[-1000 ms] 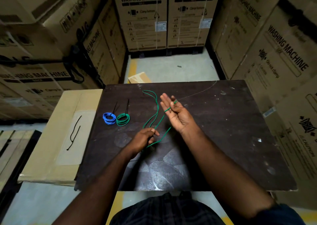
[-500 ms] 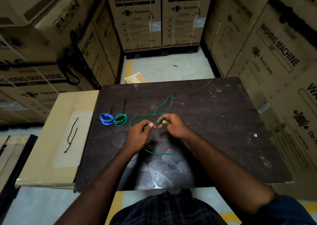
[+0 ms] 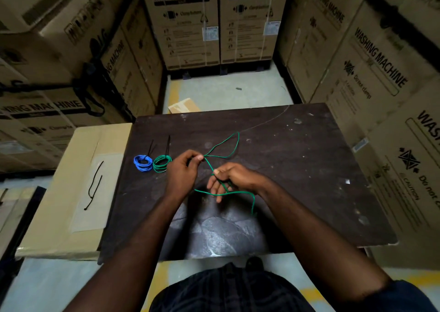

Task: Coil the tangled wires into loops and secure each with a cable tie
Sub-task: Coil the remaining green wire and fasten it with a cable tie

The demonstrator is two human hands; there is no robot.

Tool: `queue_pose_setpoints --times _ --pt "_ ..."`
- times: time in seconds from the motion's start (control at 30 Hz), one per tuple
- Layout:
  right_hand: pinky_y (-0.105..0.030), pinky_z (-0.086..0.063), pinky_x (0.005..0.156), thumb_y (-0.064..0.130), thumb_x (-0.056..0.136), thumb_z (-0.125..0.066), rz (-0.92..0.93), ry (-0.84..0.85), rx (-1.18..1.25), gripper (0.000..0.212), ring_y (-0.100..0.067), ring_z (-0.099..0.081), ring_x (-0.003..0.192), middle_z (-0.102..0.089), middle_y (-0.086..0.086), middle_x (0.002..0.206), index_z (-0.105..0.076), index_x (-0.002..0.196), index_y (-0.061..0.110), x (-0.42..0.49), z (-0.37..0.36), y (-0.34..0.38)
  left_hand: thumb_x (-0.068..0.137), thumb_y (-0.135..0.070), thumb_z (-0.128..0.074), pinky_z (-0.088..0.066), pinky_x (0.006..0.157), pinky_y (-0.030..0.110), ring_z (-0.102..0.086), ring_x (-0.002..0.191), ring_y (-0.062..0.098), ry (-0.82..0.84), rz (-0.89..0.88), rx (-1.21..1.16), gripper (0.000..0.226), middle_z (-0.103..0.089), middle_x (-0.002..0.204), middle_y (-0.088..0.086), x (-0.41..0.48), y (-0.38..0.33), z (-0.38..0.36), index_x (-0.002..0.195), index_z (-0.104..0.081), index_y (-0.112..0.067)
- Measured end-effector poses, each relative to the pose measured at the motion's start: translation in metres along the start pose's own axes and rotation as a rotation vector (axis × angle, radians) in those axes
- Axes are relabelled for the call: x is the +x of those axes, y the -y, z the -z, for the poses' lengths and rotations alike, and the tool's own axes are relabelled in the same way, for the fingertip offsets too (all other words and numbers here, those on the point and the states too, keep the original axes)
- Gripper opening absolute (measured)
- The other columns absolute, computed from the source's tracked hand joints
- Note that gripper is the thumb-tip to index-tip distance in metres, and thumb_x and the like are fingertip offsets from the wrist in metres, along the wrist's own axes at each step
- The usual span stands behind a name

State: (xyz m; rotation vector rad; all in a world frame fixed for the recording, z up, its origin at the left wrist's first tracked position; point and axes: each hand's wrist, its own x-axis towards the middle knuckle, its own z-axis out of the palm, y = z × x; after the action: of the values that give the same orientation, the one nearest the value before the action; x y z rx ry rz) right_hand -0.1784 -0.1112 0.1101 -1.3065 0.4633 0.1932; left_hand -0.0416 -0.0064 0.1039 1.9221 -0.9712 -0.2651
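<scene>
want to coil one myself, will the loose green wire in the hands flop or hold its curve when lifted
Probably bendy yet springy: the loose green wire arcs in smooth open loops between the left hand and right hand, without sharp kinks. Likely very light, being thin. It may spring open if released; the green coil is bound with a black tie.

Plainly a warehouse or appliance stockroom, walled on three sides by tall stacked cardboard cartons printed WASHING MACHINE, with bare concrete floor and a yellow painted line in the narrow aisle, and a scuffed dark tabletop wedged in beside a low flat carton.
</scene>
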Motion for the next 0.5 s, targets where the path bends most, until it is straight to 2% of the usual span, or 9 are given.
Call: queue_pose_setpoints --times 0.1,0.23,0.37,0.5 --pt "-0.021 -0.049 0.051 0.015 0.104 -0.029 0.051 -0.023 -0.113 0.039 -0.016 -0.064 0.047 -0.065 -0.007 0.06 -0.057 0.081 0.001 -0.001 0.001 0.0 0.088 -0.022 -0.062 -0.041 0.062 0.025 -0.057 0.065 0.011 -0.039 -0.021 0.039 0.011 -0.066 0.068 -0.004 -0.003 0.001 -0.003 0.078 -0.067 -0.023" --pt "-0.018 -0.045 0.056 0.01 0.103 -0.033 0.127 -0.068 -0.367 0.037 -0.005 -0.056 0.048 -0.056 -0.007 0.063 -0.057 0.074 0.011 -0.001 0.007 -0.004 0.088 -0.028 -0.064 -0.032 0.053 0.028 -0.05 0.055 0.009 -0.038 -0.022 0.164 0.012 -0.058 0.058 -0.004 -0.007 -0.003 -0.003 0.079 -0.068 -0.021" --pt "-0.018 -0.04 0.062 0.01 0.101 -0.039 0.174 -0.184 -0.484 0.039 -0.002 -0.048 0.056 -0.054 0.0 0.064 -0.057 0.069 0.02 -0.006 0.012 -0.001 0.091 -0.05 -0.051 -0.045 0.057 0.033 -0.064 0.073 0.03 -0.013 0.034 0.465 0.031 -0.067 0.071 0.004 -0.013 0.004 -0.002 0.085 -0.06 -0.021" --pt "-0.019 -0.036 0.056 0.009 0.101 -0.037 0.19 -0.186 -0.439 0.039 -0.009 -0.042 0.055 -0.048 -0.002 0.061 -0.055 0.068 0.017 -0.014 0.017 0.01 0.095 -0.051 -0.04 -0.045 0.059 0.034 -0.065 0.079 0.032 0.046 -0.025 0.583 0.037 -0.068 0.079 0.005 -0.021 0.01 -0.005 0.085 -0.054 -0.019"
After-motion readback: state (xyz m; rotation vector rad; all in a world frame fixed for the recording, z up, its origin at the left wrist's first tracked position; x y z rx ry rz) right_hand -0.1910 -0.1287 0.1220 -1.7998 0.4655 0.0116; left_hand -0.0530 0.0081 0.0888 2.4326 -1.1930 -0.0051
